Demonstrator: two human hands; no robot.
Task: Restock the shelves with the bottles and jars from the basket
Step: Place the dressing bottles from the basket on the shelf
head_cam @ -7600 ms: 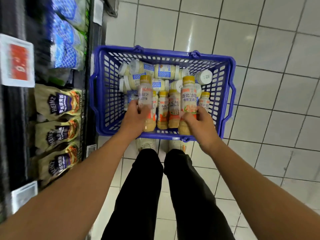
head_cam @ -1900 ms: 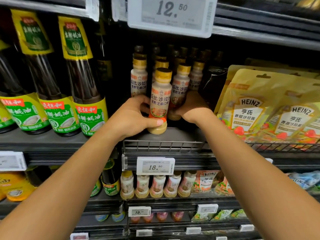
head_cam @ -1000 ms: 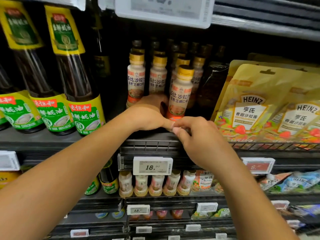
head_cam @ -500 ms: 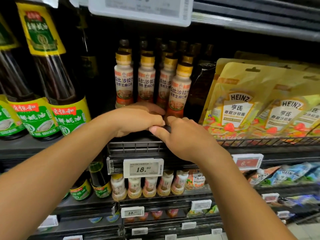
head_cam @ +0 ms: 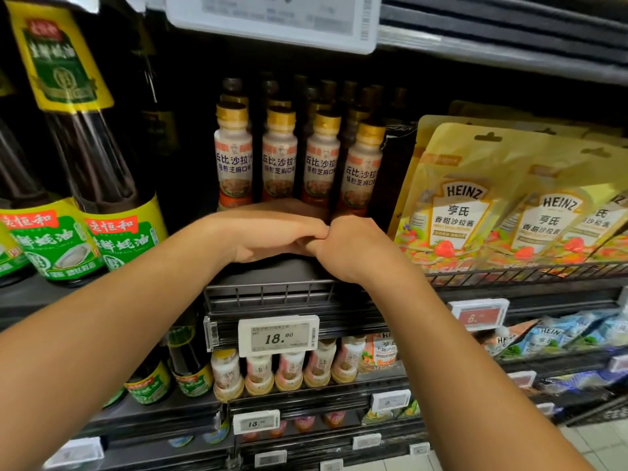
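Bottles (head_cam: 279, 164): gold-capped, upright | left hand (head_cam: 272, 236) fingers flat | right hand (head_cam: 355, 248) fingers curled, grip unclear

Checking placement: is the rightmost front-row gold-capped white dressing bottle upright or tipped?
Upright: the gold-capped dressing bottle stands cap up beside its neighbours; the right hand hides its base.

Centre frame, the bare strip of shelf (head_cam: 258, 271) between wire rail (head_cam: 272, 294) and dressing bottles (head_cam: 278, 158) is filled by left hand (head_cam: 268, 232) and right hand (head_cam: 353, 246). A dark gap lies left of the bottles; pouches (head_cam: 475, 205) crowd the right.
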